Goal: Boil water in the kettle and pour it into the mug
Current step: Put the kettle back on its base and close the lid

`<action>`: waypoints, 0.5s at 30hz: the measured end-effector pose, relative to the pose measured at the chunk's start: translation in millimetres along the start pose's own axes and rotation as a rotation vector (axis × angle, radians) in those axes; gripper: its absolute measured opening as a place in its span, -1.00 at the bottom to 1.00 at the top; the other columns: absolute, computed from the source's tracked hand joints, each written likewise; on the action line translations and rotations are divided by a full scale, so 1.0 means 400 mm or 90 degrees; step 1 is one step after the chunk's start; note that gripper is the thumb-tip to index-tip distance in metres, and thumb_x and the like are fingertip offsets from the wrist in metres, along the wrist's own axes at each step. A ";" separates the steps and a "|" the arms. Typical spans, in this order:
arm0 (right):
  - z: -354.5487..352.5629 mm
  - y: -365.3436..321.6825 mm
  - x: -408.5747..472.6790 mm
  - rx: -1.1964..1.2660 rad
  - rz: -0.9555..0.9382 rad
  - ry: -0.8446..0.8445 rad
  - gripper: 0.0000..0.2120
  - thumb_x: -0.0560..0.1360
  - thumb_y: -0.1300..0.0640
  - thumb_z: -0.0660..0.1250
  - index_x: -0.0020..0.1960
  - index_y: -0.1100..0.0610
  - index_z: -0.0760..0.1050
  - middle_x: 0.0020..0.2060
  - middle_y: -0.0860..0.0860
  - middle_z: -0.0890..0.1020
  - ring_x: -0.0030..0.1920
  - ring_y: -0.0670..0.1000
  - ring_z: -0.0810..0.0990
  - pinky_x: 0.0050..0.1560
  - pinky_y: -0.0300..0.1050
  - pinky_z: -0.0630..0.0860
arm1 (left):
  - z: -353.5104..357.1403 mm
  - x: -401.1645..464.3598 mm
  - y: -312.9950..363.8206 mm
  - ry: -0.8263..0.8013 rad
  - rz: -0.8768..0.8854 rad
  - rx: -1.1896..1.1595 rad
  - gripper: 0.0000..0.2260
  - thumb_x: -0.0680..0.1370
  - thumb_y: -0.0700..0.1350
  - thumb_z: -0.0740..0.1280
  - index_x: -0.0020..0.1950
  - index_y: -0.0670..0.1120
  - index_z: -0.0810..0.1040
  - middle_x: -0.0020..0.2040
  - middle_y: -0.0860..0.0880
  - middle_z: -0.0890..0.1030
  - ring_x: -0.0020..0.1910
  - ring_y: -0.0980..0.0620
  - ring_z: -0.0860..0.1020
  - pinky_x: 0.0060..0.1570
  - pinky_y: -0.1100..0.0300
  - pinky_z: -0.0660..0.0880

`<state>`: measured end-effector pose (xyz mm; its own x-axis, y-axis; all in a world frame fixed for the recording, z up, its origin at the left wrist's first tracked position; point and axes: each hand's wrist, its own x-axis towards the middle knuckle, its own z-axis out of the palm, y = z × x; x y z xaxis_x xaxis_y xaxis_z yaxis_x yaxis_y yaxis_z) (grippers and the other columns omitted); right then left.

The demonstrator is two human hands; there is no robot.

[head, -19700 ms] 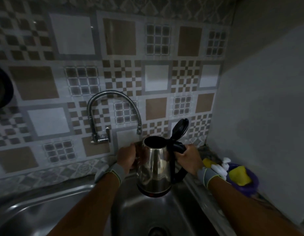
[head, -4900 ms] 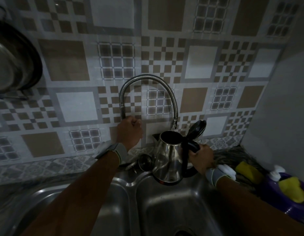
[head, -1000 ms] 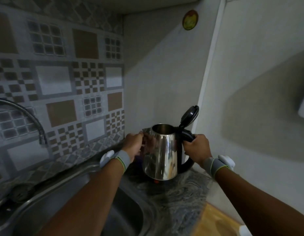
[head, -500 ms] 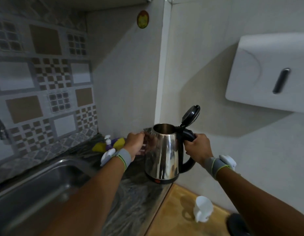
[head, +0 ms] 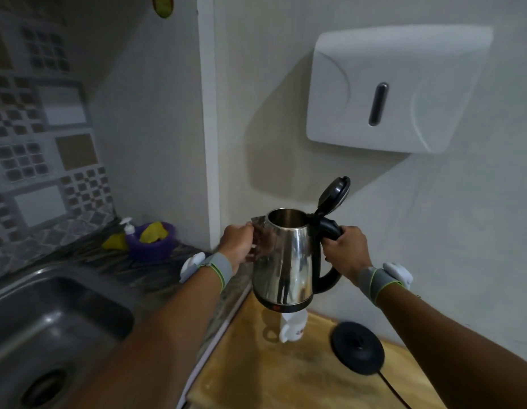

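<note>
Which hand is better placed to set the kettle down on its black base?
The right hand, probably: it grips the kettle by its handle, and the base lies below on that side. The left hand only holds the body near the spout.

Both forearms are stretched forward, with the hands raised level with each other. The right hand [head: 346, 250] is closed round the handle [head: 330, 228] of the kettle [head: 285, 261], knuckles up. The left hand [head: 238, 245] is curled against the spout side. A band [head: 220, 268] is worn on the left wrist and a second band [head: 374, 280] on the right.
</note>
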<state>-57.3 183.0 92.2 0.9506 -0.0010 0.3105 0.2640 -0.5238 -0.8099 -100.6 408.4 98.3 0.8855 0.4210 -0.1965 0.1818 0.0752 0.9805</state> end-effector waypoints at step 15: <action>-0.184 0.283 -0.016 -0.066 0.060 0.069 -0.87 0.40 0.19 0.42 -0.31 0.06 0.55 -0.46 -0.01 0.62 -0.43 -0.06 0.61 -0.39 -0.20 0.56 | 0.325 0.033 -0.147 -0.108 -0.048 0.039 -0.65 0.72 -0.03 0.20 0.14 -0.25 0.67 0.13 -0.29 0.72 0.11 -0.30 0.71 0.09 -0.15 0.67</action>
<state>-45.6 61.1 35.2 0.9457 -0.1427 0.2920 0.1511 -0.6023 -0.7838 -44.1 291.8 36.8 0.9266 0.2580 -0.2737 0.2719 0.0432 0.9613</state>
